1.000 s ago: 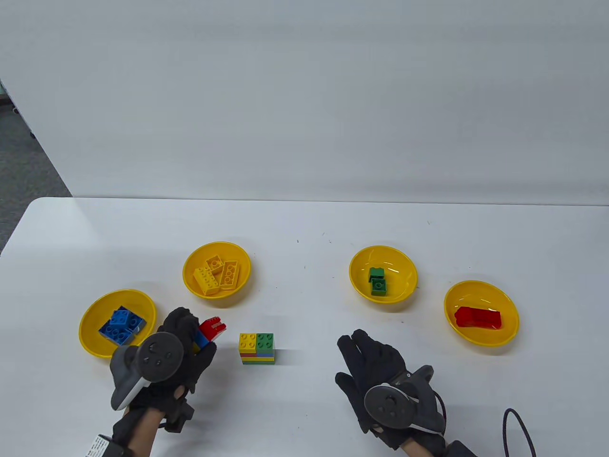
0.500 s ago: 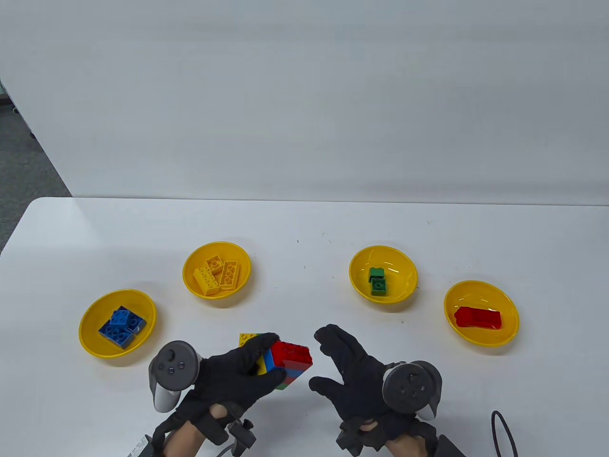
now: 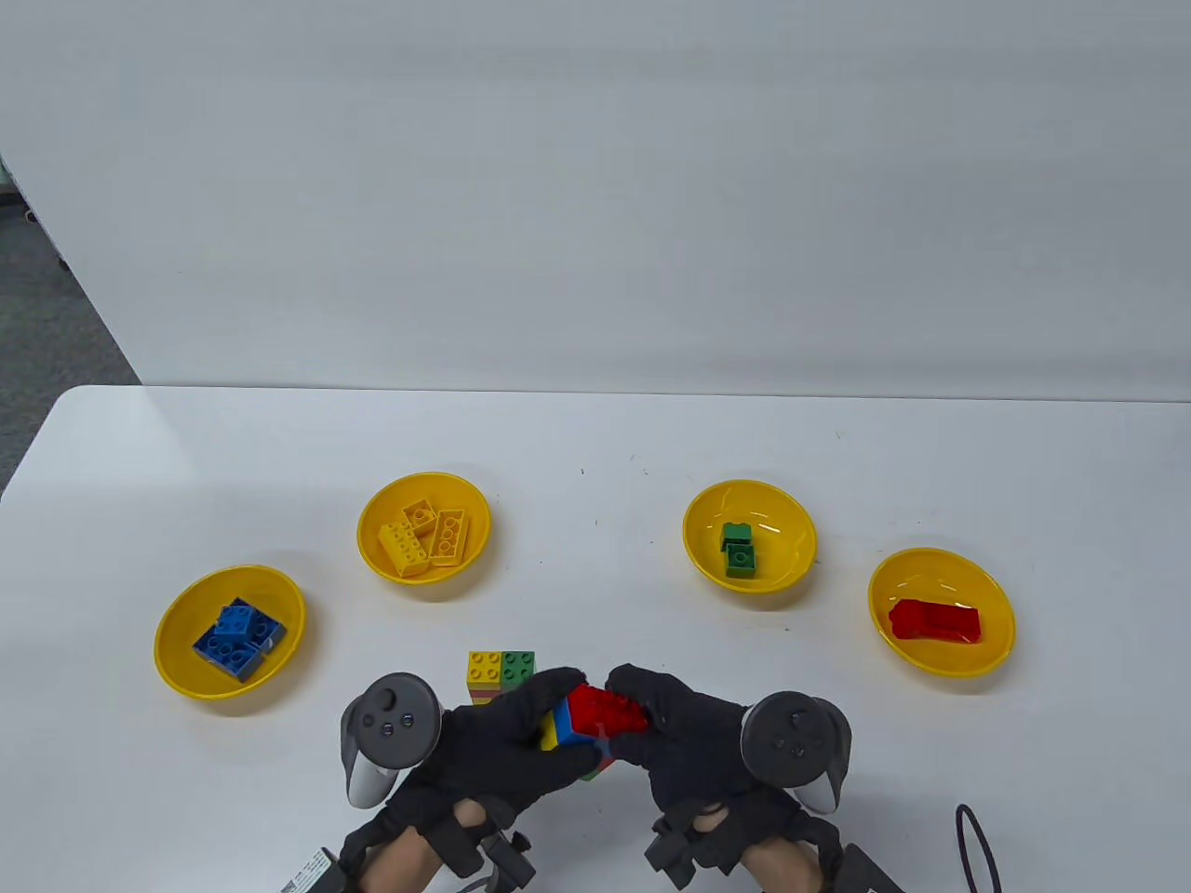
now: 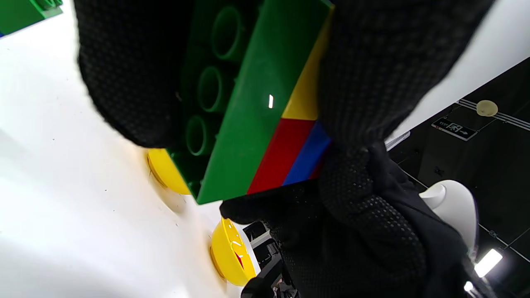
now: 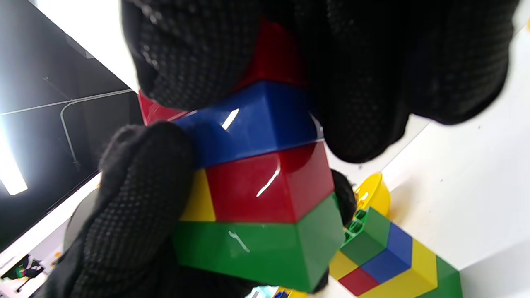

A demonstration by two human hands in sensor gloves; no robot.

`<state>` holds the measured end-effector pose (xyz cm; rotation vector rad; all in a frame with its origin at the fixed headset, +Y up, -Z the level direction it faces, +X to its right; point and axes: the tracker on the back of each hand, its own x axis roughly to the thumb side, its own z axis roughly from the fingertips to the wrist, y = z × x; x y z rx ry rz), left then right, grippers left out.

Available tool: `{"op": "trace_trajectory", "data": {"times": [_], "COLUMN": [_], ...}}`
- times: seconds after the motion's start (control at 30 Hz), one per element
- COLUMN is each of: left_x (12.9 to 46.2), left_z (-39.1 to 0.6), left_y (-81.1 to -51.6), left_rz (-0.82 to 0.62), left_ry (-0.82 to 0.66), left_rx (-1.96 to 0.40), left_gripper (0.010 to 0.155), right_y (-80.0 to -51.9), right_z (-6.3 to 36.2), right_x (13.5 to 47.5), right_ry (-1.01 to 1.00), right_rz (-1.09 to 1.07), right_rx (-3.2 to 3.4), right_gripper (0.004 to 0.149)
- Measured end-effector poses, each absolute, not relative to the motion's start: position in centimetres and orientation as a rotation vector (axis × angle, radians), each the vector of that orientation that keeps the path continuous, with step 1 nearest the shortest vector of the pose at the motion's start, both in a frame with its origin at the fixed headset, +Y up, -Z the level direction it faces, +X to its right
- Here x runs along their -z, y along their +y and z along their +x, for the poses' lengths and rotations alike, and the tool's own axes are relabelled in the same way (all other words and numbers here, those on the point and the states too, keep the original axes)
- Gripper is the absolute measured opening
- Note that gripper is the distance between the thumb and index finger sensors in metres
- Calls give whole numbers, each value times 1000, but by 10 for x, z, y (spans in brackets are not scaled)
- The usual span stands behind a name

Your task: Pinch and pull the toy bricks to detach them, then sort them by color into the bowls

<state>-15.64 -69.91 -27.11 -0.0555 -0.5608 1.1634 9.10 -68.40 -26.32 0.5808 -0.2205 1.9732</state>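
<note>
My left hand (image 3: 549, 724) grips a small stack of bricks (image 3: 569, 728) just above the table's front edge. The stack has a green brick (image 4: 256, 103) at the bottom, then yellow and red, a blue one, and a red brick (image 3: 609, 712) on top. My right hand (image 3: 628, 718) pinches that top red brick, its fingers (image 5: 198, 54) wrapped over it. A second stack (image 3: 501, 670) of green, yellow, red and blue bricks stands on the table just behind my left hand; the right wrist view also shows this second stack (image 5: 389, 256).
Four yellow bowls sit in an arc: a bowl with blue bricks (image 3: 177, 614) at the left, one with yellow bricks (image 3: 372, 521), one with green bricks (image 3: 791, 521), one with red bricks (image 3: 996, 605) at the right. A black cable (image 3: 972, 837) loops at the front right.
My left hand carried the stack from beside the blue bowl rightward to the front centre. My right hand moved left from the table and closed its fingers on the top red brick.
</note>
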Motion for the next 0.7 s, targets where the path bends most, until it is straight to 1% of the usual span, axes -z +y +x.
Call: {"op": "trace_trajectory", "data": {"times": [0.1,0.27,0.37,0.4,0.43,0.53,0.6,0.7], "left_x": [270,271,272,273,271,271,271,272], "left_z": [-157,-157,-156,-156,-157,-156,-158,-167], "left_y": [-697,-698,-698,-697,-696,-694,-697,-698], "left_rz": [-49,-102,-130,-141,-175,-148,-149,-126], "left_ry": [-571,-593,-603,-658,-664,-644,-615,-579], "left_rx": [-1169,-1227,-1236,-1240,-1258,-1239,-1254,-1287], "left_gripper": [69,67,67,67,67,67,67,67], "right_y": [-682,-677,-678,-682,-684,-691,-691,-675], "right_z": [92,91,93,99,101,107,111,136], "right_x": [263,260,262,265,268,272,273,277], "right_ry": [-214,-210,-145,-107,-36,30,12,-98], "right_rz": [561,542,506,474,440,412,395,355], "right_rx": [-1957,-1984,-1959,-1916,-1830,-1727,-1708,-1691], "right_gripper": [61,60,60,60,60,60,60,60]}}
